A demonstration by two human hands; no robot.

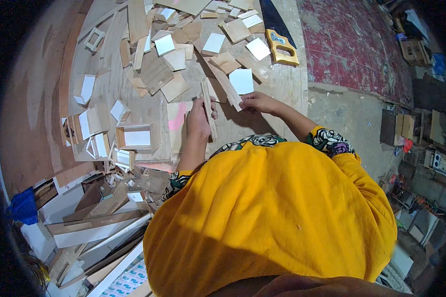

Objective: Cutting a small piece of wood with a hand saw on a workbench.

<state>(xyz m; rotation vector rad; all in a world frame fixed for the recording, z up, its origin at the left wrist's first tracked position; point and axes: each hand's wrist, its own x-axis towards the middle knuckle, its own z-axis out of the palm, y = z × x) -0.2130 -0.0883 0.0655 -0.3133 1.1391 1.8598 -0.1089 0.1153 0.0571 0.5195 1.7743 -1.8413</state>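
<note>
My left hand (pixel 199 120) is closed around a short, narrow wooden board (pixel 209 111), which stands on edge over the near part of the worktable (pixel 287 81). To its right, my right hand (pixel 259 102) pinches the near end of a longer wooden strip (pixel 225 85). That strip slants away to the far left among the loose pieces. A white-faced block (pixel 241 81) lies just beyond my right fingers. Next to my left wrist is a pale board with a pink patch (pixel 176 119). The fingertips of my left hand are partly hidden behind the board.
A handsaw with a yellow handle (pixel 282 48) lies at the far right of the table. Wood offcuts (pixel 158 74) cover the far middle. Small open boxes (pixel 135 136) stand at the left edge. Scrap boards (pixel 96 222) are heaped on the floor at lower left.
</note>
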